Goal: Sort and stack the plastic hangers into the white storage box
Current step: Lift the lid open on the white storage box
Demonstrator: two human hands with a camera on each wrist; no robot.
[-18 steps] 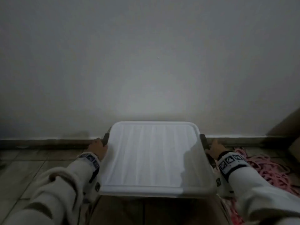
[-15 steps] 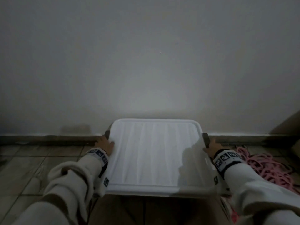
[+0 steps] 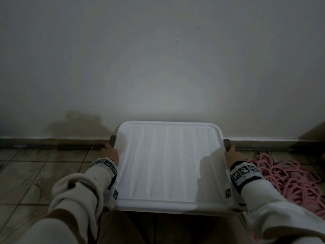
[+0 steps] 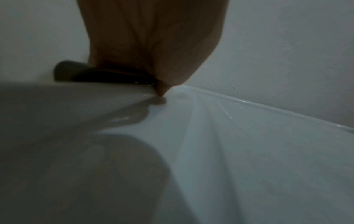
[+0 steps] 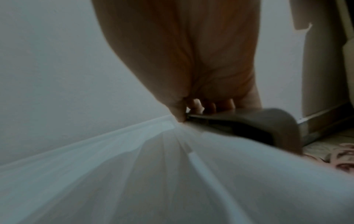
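Note:
The white storage box [image 3: 168,164] sits in front of me against the wall, its ribbed white lid [image 4: 258,151] [image 5: 114,174] on top. My left hand [image 3: 110,153] [image 4: 153,45] grips the dark latch handle [image 3: 112,139] [image 4: 91,75] on the box's left side. My right hand [image 3: 233,154] [image 5: 191,60] grips the dark latch handle [image 3: 227,143] [image 5: 258,125] on the right side, fingers curled under it. A tangled pile of pink plastic hangers [image 3: 288,180] [image 5: 337,160] lies on the floor right of the box.
A pale wall [image 3: 158,67] with a dark baseboard [image 3: 52,144] stands just behind the box. Tiled floor [image 3: 35,173] spreads to the left. A brown furniture edge [image 3: 314,131] shows at far right. My knees fill the bottom of the head view.
The head view has tipped slightly, so the box sits a little higher in the picture. Both hands stay on the side handles; the left hand has shifted slightly inward along its handle.

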